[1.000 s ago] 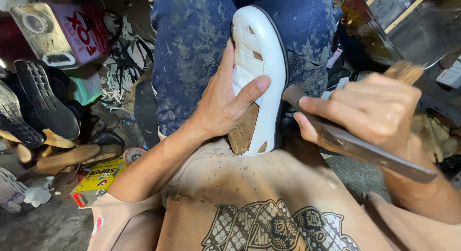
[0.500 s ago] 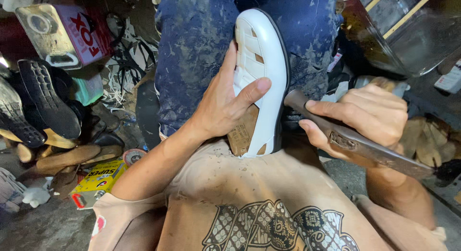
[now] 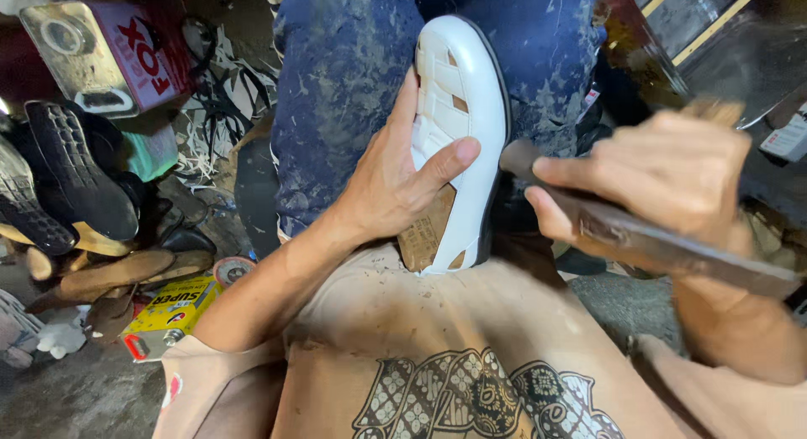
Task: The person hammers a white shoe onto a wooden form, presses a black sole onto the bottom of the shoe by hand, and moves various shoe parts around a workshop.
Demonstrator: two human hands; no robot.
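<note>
A white woven sandal-type shoe [image 3: 458, 94] with a dark sole edge rests upright on my lap, toe pointing away, a brown last or insole showing at its heel [image 3: 427, 233]. My left hand [image 3: 391, 183] grips it from the left, thumb across the upper. My right hand [image 3: 672, 183] is closed on a long dark metal tool [image 3: 672, 246], whose front end [image 3: 517, 157] touches the shoe's right sole edge. The hand is motion-blurred. My legs wear stained blue trousers [image 3: 345, 86].
On the floor at left lie several dark shoe soles [image 3: 76, 170], wooden lasts [image 3: 109, 271], a yellow box [image 3: 172, 309], a small round tin [image 3: 233, 269] and a metal can with a red side [image 3: 101, 52]. Wood and metal clutter sits at the upper right [image 3: 714, 27].
My right hand with the metal tool has shifted upward along the shoe's right edge and is blurred from movement. My left hand keeps the same grip on the shoe.
</note>
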